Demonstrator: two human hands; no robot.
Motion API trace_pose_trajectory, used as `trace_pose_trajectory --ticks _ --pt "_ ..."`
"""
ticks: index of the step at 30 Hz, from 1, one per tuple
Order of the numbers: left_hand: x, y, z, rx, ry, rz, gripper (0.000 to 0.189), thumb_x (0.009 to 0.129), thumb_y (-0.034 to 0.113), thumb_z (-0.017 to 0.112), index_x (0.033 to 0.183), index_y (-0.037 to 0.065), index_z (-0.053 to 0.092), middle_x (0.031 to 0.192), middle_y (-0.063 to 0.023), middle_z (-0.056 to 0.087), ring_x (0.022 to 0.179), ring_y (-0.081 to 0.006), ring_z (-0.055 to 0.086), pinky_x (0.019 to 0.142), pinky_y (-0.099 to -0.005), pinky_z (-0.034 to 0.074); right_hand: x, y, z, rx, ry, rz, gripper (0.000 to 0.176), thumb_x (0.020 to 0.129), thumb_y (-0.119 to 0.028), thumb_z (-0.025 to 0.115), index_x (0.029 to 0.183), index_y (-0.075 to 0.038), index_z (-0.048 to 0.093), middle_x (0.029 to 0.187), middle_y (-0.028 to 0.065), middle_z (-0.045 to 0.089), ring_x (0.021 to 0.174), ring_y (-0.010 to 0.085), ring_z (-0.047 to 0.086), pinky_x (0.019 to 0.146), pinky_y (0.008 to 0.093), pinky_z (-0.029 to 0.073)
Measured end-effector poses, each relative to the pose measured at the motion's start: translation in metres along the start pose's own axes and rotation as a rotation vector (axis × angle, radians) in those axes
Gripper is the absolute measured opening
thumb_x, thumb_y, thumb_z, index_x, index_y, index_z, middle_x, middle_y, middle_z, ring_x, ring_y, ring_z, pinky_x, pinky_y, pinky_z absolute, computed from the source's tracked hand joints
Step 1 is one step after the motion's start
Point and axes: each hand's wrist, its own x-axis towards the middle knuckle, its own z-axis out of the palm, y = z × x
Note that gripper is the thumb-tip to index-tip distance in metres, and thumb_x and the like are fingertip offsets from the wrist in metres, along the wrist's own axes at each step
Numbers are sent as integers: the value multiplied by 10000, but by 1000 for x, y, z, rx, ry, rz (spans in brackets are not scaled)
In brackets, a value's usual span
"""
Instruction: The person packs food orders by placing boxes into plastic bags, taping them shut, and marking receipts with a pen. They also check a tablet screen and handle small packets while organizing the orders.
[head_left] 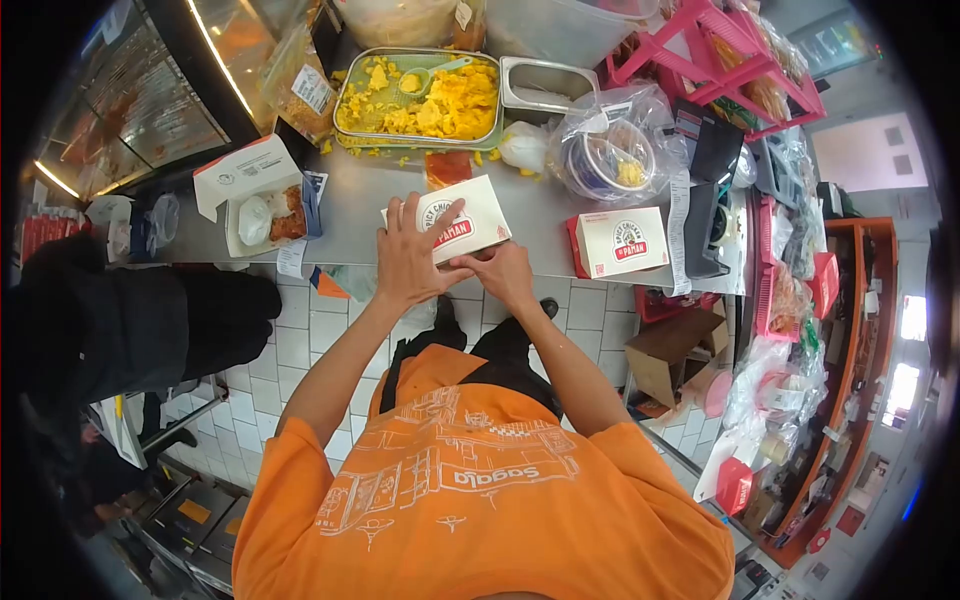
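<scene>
A white cardboard takeaway box [478, 205] with a red "Spicy Chicken" logo sits at the front edge of the steel counter, its lid down. My left hand [408, 250] lies across its top and left side, fingers spread over the lid and thumb at the front. My right hand [500, 270] grips the box's front edge, thumb close to the left one; its lower fingers are hidden. A second closed box [622, 243] of the same kind stands to the right. Leftward, an open box [254, 200] shows fried pieces and a wrapped white bundle.
Behind my hands is a tray [418, 98] of yellow food with a spoon. Near it stand a steel pan [548, 88] and a bagged bowl [610, 160]. A receipt strip [679, 230] hangs over the counter's edge. A person in dark clothes [150, 315] is at my left.
</scene>
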Motion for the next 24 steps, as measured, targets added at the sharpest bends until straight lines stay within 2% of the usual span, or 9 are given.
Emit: trace_pose_trajectory --ticks 4,6,8,10,12,14,17,20,24 --pt "-2 -15 28 16 23 -28 716 785 495 739 1459 377 529 1398 -158 427 1311 -407 366 822 -537 446 -6 20 8 -214 180 -43 413 836 -437 791 805 -26 775 644 131 683 563 264 622 611 385 497" --pt "-3 -22 41 6 31 -104 689 810 502 714 1459 358 533 1405 -149 439 1324 -395 365 876 -555 440 -28 43 4 -98 47 -82 411 867 -430 757 803 -24 746 617 150 634 558 282 603 600 405 481" --pt "-4 -14 21 -59 27 -76 717 780 476 751 1453 342 543 1394 -161 454 1310 -394 386 918 -550 435 -73 76 -20 -174 -140 7 414 896 -428 720 834 -19 732 614 154 618 553 291 577 585 409 464" --pt "-1 -10 9 -136 27 -27 747 749 451 789 1447 326 554 1382 -172 469 1295 -394 407 961 -546 430 -129 114 -52 -111 -55 30 431 914 -440 695 854 -15 733 630 151 631 571 276 588 585 397 465" --pt "2 -12 13 -129 68 19 833 659 359 875 1432 273 577 1363 -193 490 1269 -397 438 1031 -515 412 -191 163 -83 -104 134 388 413 915 -413 678 920 -5 740 809 217 707 811 379 701 738 433 535" --pt "4 -11 10 -165 32 34 906 590 287 924 1427 231 584 1352 -213 496 1258 -403 450 1066 -483 397 -261 247 -92 -199 378 559 420 915 -423 710 952 -5 734 700 103 667 625 186 647 585 370 541" --pt "-7 30 -5 -259 115 21 901 609 298 921 1436 212 576 1341 -217 506 1250 -408 459 1079 -502 381 -346 255 -117 173 551 977 409 916 -385 729 988 17 723 784 91 645 633 171 636 537 353 614" --pt "16 112 -12 -454 176 191 899 617 307 923 1439 211 573 1323 -214 507 1237 -412 461 1079 -514 379 -394 264 -138 415 645 1015 378 920 -378 719 942 -1 700 763 42 610 674 134 617 550 324 588" --pt "62 218 16 -385 78 369 863 654 315 894 1450 262 563 1397 -237 458 1265 -452 427 1080 -548 375 -411 309 -213 375 890 870 351 940 -358 674 857 -18 696 708 16 603 635 124 591 612 325 580"
